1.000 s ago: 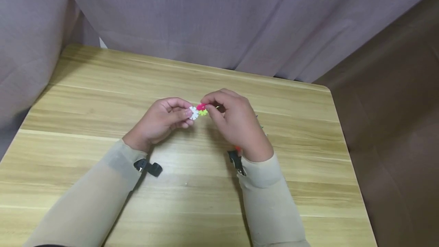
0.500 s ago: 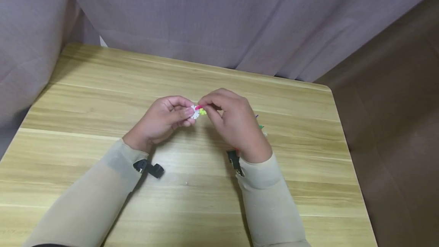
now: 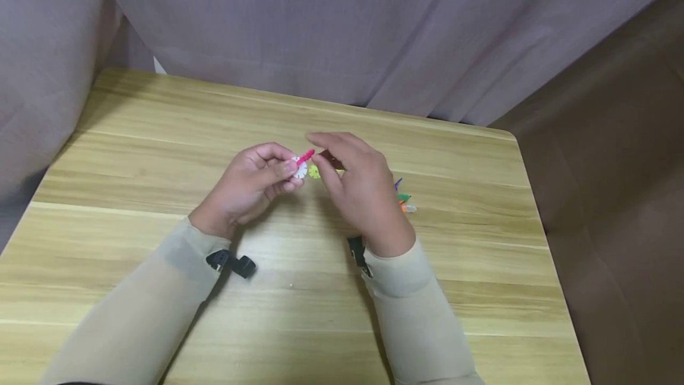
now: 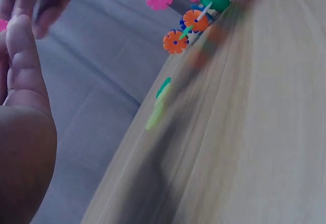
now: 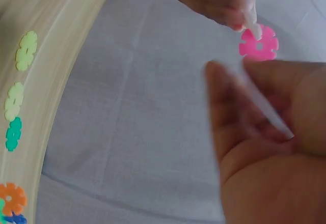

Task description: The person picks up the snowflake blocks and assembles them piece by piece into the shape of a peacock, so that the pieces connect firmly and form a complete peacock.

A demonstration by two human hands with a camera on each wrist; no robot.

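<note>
Pinched between thumb and fingertips of the left hand [image 3: 251,186]: a white notched plastic disc [image 3: 299,169] with a pink notched plastic disc [image 3: 306,155] slotted into it edge-on, held above the middle of the light wooden table [image 3: 160,153]. Just beside, the right hand [image 3: 359,186], fingers loosely extended near the pink disc, apparently gripping nothing. On the table under the gap between the hands, a yellow-green notched disc [image 3: 314,172].

From the right wrist: pink disc [image 5: 259,45] face-on, flower-shaped with a centre hole, hanging from the left hand's fingertips [image 5: 239,18]; right fingers blurred, so contact impossible to tell. Along the table edge there, pale green and teal discs [image 5: 25,51].

From the left wrist only: a cluster of orange, pink, green and blue discs [image 4: 196,10], mostly hidden behind the right hand in the head view.
</note>
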